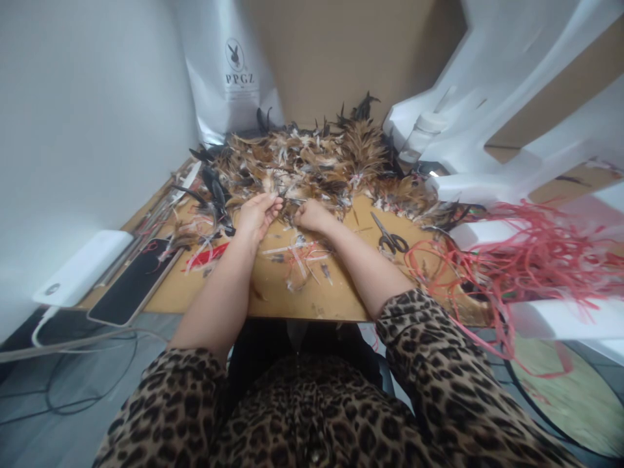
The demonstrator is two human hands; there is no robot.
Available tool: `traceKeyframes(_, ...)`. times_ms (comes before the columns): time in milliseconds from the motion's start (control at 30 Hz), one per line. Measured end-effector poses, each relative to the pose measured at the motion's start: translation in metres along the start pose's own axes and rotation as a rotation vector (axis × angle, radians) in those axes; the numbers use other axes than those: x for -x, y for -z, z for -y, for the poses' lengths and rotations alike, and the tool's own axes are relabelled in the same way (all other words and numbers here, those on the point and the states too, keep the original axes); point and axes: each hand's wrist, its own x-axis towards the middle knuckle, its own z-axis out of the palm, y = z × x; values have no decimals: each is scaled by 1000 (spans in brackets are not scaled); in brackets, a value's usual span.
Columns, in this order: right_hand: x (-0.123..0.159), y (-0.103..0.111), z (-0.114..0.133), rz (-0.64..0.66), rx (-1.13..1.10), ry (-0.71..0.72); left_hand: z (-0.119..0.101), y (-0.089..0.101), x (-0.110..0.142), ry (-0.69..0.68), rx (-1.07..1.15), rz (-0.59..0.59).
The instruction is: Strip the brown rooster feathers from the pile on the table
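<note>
Over the near edge of a wide heap of brown and black feathers (302,156), both hands work close together. My left hand (257,216) is closed in a pinch, thumb against forefinger, its other fingers curled. My right hand (312,216) is curled shut, back upward, a short way to the right. Something thin spans the small gap between the fingertips; against the feathers behind, its kind cannot be made out. Below the hands lie pale and pink ribbon scraps (299,257) with bits of feather.
Black-handled scissors (391,238) lie right of my hands. Farther right is a tangle of pink ribbon (531,253). A phone (134,283) and a white power bank (85,268) with a cable sit at left. A white bag (234,97) and a bottle (420,138) stand behind.
</note>
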Motion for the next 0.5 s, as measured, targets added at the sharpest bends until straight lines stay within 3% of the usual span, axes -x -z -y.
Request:
traceKeyframes(133,3,1,4,6,-311,-34,0,2,-2,20,35,32)
traceKeyframes(233,3,5,8,-91,-707,-23,-1,3,-2,62,75,63)
traceKeyframes(333,1,9,12,-100,-1051,-26,-2,1,0,138,117,101)
traceKeyframes(500,-1,8,12,-88,-1246,-34,-5,-4,7,284,162,220)
